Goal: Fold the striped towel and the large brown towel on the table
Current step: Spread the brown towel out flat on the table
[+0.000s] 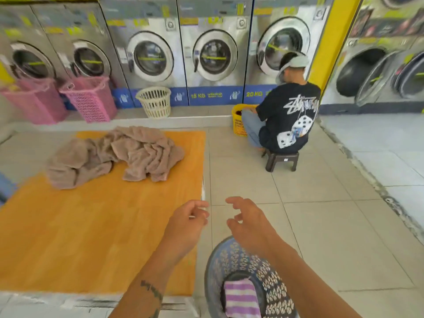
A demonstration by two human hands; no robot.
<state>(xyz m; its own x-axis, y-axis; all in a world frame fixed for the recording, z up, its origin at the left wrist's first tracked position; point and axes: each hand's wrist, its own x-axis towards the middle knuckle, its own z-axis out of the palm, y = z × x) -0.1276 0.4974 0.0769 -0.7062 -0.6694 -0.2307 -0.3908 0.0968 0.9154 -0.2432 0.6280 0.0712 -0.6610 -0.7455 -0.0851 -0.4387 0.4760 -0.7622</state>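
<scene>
Crumpled brown terry towel (114,154) heaped on orange wooden table (91,226), awaiting folding; purple-striped towel (241,297) sat in perforated basket (213,271); left hand (187,222) and right hand (249,222) hovered, grip open, empty.

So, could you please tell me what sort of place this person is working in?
Most likely a self-service laundromat: a row of front-loading washing machines lines the wall, plastic laundry baskets stand on the floor, and a brown towel lies on a wooden folding table.
</scene>
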